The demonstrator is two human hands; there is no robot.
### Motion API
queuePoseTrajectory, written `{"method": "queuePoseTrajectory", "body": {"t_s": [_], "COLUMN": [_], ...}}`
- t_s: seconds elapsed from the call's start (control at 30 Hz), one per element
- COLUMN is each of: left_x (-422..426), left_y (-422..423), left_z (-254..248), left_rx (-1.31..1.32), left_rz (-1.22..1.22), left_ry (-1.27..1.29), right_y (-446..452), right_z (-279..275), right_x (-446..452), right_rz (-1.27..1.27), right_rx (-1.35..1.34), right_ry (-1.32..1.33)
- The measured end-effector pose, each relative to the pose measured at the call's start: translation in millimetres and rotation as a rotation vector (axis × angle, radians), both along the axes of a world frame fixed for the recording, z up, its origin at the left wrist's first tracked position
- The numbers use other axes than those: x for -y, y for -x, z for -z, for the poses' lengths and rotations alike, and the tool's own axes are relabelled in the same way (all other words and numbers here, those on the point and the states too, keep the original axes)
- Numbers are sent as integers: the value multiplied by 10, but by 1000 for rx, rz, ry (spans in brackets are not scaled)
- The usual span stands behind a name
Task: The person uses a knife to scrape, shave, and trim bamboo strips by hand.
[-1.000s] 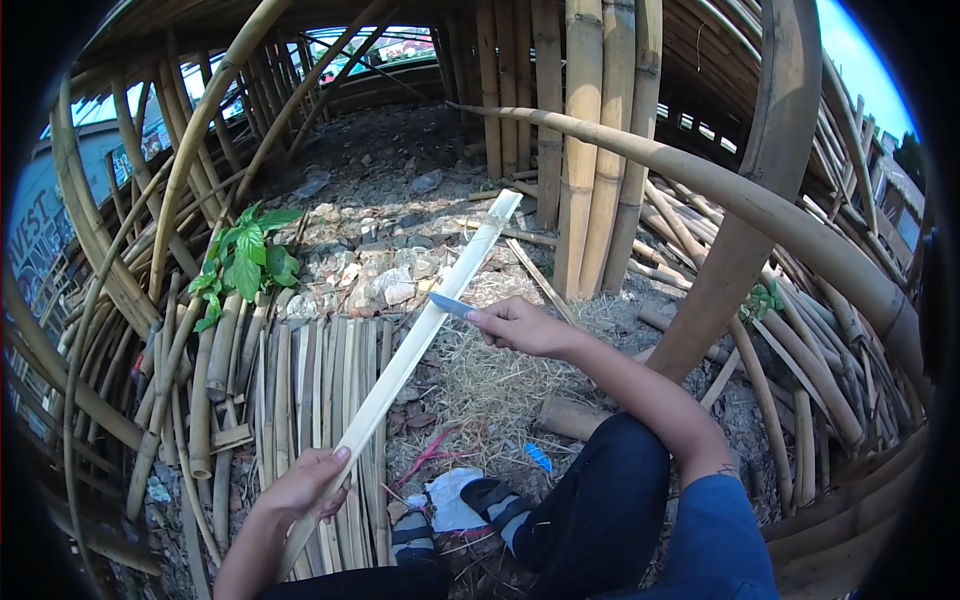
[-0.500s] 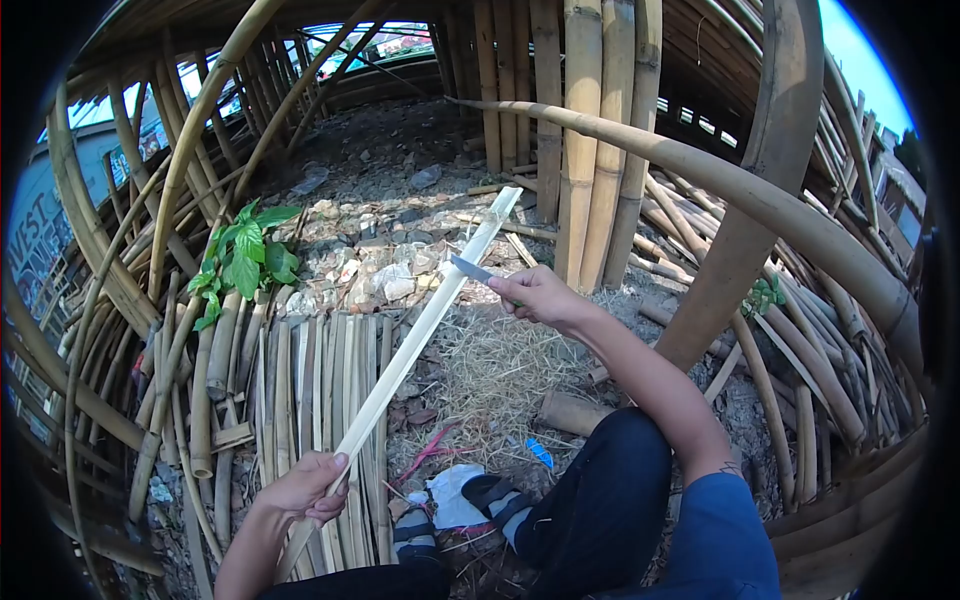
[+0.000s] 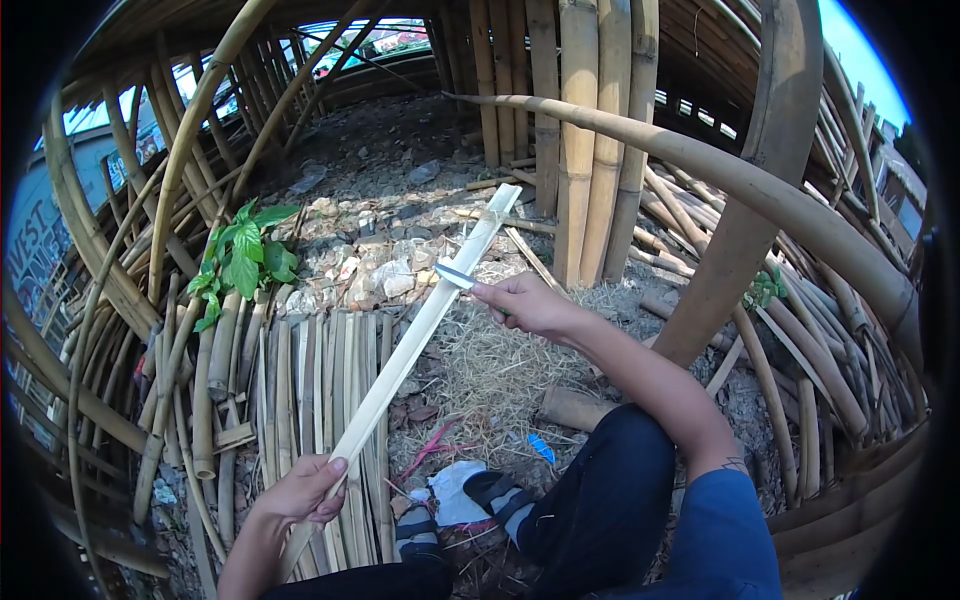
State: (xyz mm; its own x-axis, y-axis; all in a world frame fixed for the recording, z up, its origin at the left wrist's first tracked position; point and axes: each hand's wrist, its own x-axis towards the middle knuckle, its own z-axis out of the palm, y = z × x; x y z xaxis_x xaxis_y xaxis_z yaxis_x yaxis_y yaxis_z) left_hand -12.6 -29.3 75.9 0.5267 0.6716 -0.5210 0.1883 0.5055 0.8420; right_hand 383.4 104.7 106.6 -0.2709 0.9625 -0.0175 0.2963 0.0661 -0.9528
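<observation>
A long pale bamboo strip [image 3: 400,365] slants up and away from my lap toward the rubble. My left hand [image 3: 305,488] is closed around its lower part. My right hand [image 3: 522,303] grips a knife [image 3: 456,276], whose handle is mostly hidden by the fingers. The blade lies across the strip's upper half and appears to touch it. Close to the strip's far end there is a rough, frayed patch.
Split bamboo slats [image 3: 300,390] lie in a row at left, beside a leafy plant [image 3: 245,255]. Shavings [image 3: 510,365] cover the ground below my right hand. A bent bamboo pole [image 3: 680,160] arches across the right, near a thick post [image 3: 745,230]. Bamboo piles stand on both sides.
My right hand has moved slightly left and down along the strip, and the knife blade now crosses it more fully. My left hand and the strip have hardly moved.
</observation>
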Motion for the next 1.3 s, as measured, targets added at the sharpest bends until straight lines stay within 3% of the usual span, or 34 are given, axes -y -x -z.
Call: {"method": "queuePoseTrajectory", "body": {"t_s": [0.27,0.67,0.73,0.87,0.93,0.97,1.13,1.2,1.3], "left_x": [49,46,45,18,52,51,35,36,33], "left_y": [-43,17,39,77,85,77,132,130,121], "left_z": [-37,-8,-3,34,25,21,92,75,40], "left_rx": [-106,-51,-65,-26,-47,-64,-49,-41,-35], "left_rz": [-37,1,0,33,26,25,37,38,-21], "left_ry": [-83,-8,-11,0,7,10,-31,-40,-54], "right_y": [-234,-515,-508,-440,-462,-502,-654,-692,-625], "right_z": [75,144,70,-109,-150,-154,95,215,187], "right_x": [-188,-359,-329,-122,-69,-85,-270,-390,-346], "right_rz": [110,321,383,439,627,628,668,582,616], "right_rx": [51,21,284,487,643,645,370,-69,-80], "right_ry": [-3,-22,-139,-217,-497,-503,-346,-276,-371]}}
